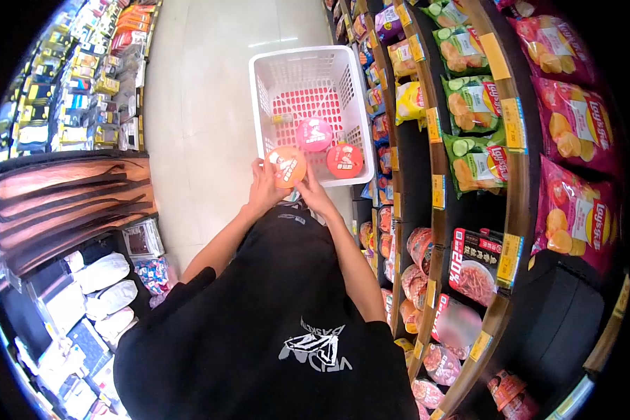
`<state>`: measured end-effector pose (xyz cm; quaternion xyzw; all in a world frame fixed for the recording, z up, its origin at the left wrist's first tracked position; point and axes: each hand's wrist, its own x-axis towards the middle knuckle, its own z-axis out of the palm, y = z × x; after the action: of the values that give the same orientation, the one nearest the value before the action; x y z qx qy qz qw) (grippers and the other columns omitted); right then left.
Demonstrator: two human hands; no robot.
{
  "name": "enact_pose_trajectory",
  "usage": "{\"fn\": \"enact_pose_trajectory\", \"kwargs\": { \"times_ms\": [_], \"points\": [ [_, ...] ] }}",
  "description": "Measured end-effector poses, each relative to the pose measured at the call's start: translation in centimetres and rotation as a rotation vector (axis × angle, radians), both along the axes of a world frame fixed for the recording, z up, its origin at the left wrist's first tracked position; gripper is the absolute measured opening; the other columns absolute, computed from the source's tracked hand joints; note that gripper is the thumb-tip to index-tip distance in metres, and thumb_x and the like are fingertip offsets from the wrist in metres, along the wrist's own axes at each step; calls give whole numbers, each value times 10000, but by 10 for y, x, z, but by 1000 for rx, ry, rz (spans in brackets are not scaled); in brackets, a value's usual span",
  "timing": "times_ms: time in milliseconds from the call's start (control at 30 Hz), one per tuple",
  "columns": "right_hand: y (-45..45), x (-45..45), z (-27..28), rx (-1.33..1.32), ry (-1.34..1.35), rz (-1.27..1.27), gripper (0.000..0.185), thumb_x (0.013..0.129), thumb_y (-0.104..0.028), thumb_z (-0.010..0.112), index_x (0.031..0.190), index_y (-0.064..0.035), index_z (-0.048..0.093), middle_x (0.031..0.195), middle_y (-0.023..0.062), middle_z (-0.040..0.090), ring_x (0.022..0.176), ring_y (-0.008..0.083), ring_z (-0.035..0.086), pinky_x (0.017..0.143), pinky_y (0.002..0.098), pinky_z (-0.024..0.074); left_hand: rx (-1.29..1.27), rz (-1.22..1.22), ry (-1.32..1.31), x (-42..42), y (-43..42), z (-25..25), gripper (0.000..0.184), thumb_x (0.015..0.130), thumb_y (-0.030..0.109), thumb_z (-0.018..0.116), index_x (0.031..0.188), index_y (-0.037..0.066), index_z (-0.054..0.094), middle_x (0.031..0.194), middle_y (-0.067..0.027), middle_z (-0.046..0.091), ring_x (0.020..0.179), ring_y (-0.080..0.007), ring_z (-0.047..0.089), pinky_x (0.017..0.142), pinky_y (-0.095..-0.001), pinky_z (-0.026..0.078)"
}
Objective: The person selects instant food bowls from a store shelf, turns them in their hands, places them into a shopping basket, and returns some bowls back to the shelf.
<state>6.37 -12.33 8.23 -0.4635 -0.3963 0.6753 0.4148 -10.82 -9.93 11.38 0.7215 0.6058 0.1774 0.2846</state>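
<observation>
My left hand (263, 187) grips a round instant-noodle cup with an orange lid (288, 166) from its left side. On the cup's lower right side, my right hand (313, 197) has its fingers against the edge, so both hands hold it. The cup is over the near rim of a white plastic basket (259, 66) on the floor. Inside the basket are a cup with a pink lid (314, 134), a cup with a red lid (344, 161) and a small yellowish item (282, 118) by the left wall.
Shelves on my right hold green chip bags (472, 101), magenta chip bags (570, 126) and several noodle cups (441, 364) lower down. Wooden shelf edges with yellow price tags (512, 126) run close by. Packaged goods hang on a left rack (84, 77); pale floor (196, 84) lies between.
</observation>
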Motion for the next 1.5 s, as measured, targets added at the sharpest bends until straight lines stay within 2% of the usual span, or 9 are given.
{"fn": "enact_pose_trajectory", "kwargs": {
  "times_ms": [167, 367, 567, 900, 933, 1067, 1167, 1300, 1500],
  "points": [
    [1, -2, 11, 58, -2, 79, 779, 969, -66, 527, 1548, -99, 8, 1500, 161, 324, 1356, 258, 384, 1100, 361, 343, 51, 70, -30, 1, -8, -6, 919, 580, 237, 888, 1278, -33, 354, 1256, -311, 351, 1178, -505, 409, 926, -504, 478],
    [-26, 9, 25, 90, -358, 66, 881, 931, -310, 630, 1527, 34, 78, 1553, 278, 220, 1435, 333, 273, 1166, 394, 228, 11, 118, -55, -1, -7, -10, 1016, 541, 237, 918, 1335, -30, 344, 1304, -306, 335, 1212, -496, 397, 1010, -491, 437],
    [-73, 59, 6, 79, -425, -252, 828, 929, -339, 626, 1513, 25, 166, 1522, 264, 291, 1423, 374, 285, 1160, 408, 248, 246, -20, 79, 15, -17, -1, 1101, 569, 299, 921, 1395, -26, 269, 1429, -370, 192, 1355, -513, 246, 1126, -519, 295],
    [-230, 130, 163, 337, -645, -1002, 467, 913, -180, 635, 1322, 3, 503, 1358, 205, 496, 1278, 351, 463, 1094, 412, 338, 271, -707, -594, 202, -126, 124, 1056, 676, 279, 878, 1448, 8, 210, 1473, -235, 249, 1386, -392, 297, 1135, -506, 288],
    [-257, 137, 199, 371, -749, -1085, 420, 906, -170, 638, 1278, -6, 534, 1322, 194, 528, 1247, 342, 490, 1074, 416, 359, 215, -760, -860, 224, -143, 149, 995, 690, 256, 867, 1433, 26, 247, 1462, -225, 273, 1367, -362, 338, 1130, -470, 315],
    [-381, 171, 324, 558, -1089, -1361, 285, 878, -110, 635, 1145, -22, 588, 1200, 160, 604, 1152, 319, 550, 1002, 422, 418, 274, -1307, -980, 293, -181, 298, 808, 715, 228, 852, 1348, 29, 391, 1370, -216, 419, 1292, -359, 433, 1075, -441, 366],
    [-441, 222, 400, 511, -1168, -1621, 353, 901, -79, 632, 1230, 25, 557, 1221, 141, 586, 1097, 190, 556, 959, 324, 434, 254, -1479, -1090, 379, -242, 379, 598, 752, 250, 824, 1215, 8, 533, 1225, -180, 575, 1144, -319, 568, 963, -391, 448],
    [-497, 308, 453, 542, -1301, -1878, 486, 931, -147, 650, 1344, 36, 470, 1341, 158, 519, 1196, 209, 526, 1029, 342, 417, 308, -1535, -1204, 492, -331, 422, 592, 830, 377, 744, 1237, -5, 547, 1194, -183, 618, 1107, -282, 602, 934, -353, 473],
    [-531, 406, 451, 592, -1259, -1676, 550, 859, -125, 703, 1307, 84, 463, 1210, 184, 604, 1118, 249, 567, 1023, 342, 400, 69, -1575, -1096, 581, -393, 436, 639, 764, 477, 764, 1165, 8, 596, 1082, -204, 674, 1049, -338, 653, 896, -398, 522]
  ]
}}
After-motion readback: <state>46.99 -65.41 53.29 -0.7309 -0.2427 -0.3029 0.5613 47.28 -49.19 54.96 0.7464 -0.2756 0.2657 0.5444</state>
